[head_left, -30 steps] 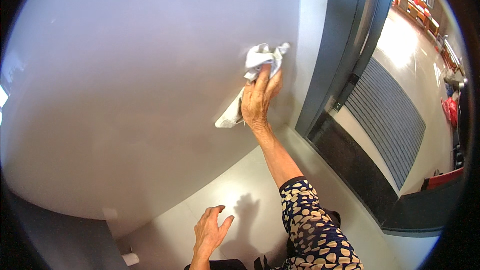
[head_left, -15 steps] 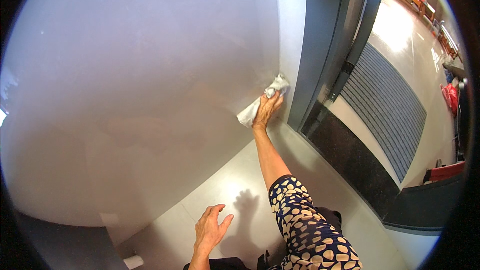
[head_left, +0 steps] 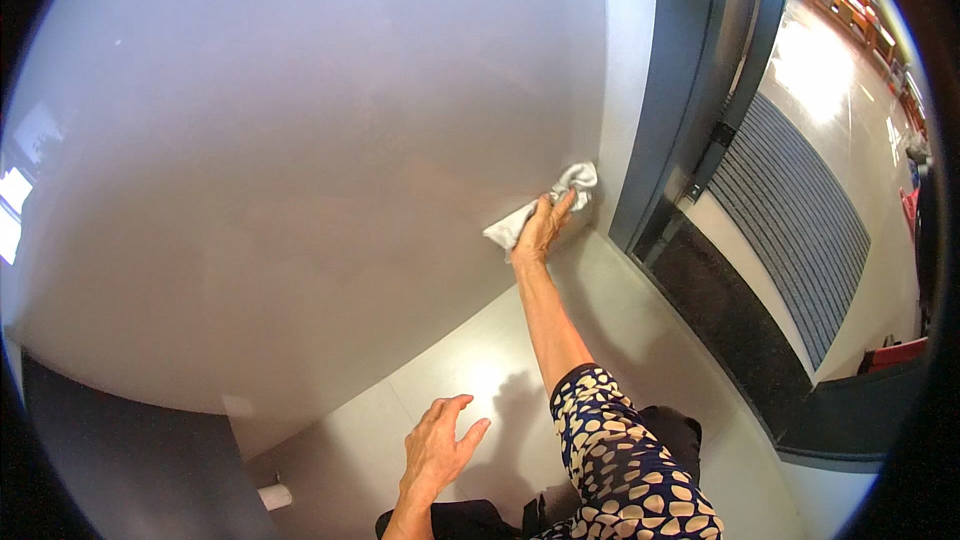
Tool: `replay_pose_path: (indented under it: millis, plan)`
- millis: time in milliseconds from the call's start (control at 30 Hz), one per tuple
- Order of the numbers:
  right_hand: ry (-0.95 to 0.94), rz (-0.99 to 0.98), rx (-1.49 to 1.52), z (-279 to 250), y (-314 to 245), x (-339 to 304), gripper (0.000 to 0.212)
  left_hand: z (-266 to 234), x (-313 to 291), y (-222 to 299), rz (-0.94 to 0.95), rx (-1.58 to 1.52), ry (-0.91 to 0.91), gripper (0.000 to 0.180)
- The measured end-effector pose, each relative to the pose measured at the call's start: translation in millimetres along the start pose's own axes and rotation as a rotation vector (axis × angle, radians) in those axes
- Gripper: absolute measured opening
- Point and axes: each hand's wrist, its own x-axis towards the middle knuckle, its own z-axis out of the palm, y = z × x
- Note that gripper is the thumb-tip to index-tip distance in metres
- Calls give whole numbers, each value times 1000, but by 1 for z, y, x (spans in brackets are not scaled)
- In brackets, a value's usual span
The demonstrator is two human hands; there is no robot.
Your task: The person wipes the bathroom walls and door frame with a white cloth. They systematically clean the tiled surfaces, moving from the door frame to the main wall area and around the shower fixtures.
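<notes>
My right hand point(head_left: 541, 227) presses a crumpled white cloth point(head_left: 577, 180) against the smooth, pale wall panel point(head_left: 330, 170). It is low on the panel, close to the corner beside the dark door frame. The cloth spreads out on both sides of the fingers, and its part under the palm is hidden. My left hand point(head_left: 438, 447) hangs in the air above the light floor point(head_left: 400, 390), with thumb and fingers apart and nothing in it.
A dark grey door frame point(head_left: 672, 70) stands at the right, with a black stone threshold point(head_left: 725, 310) at its foot. Beyond lies a ribbed grey mat point(head_left: 795, 230). At lower left are a dark panel point(head_left: 120, 450) and a small white cylinder point(head_left: 274, 496) on the floor.
The view has shifted, so the scene sits further right. My right hand still holds the cloth to the panel near the corner, its fingers now spread more. The left hand stays raised and open.
</notes>
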Motion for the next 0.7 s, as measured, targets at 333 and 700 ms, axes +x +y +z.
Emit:
replay_pose_path:
  millis: [333,700]
  plan:
    - [-240,-1170,-279,43,-95,-101,62,-5,-1,15,37,26,-5,41]
    - [162,-715,-330,16,-44,-16,49,-2,-12,9,12,38,-30,41]
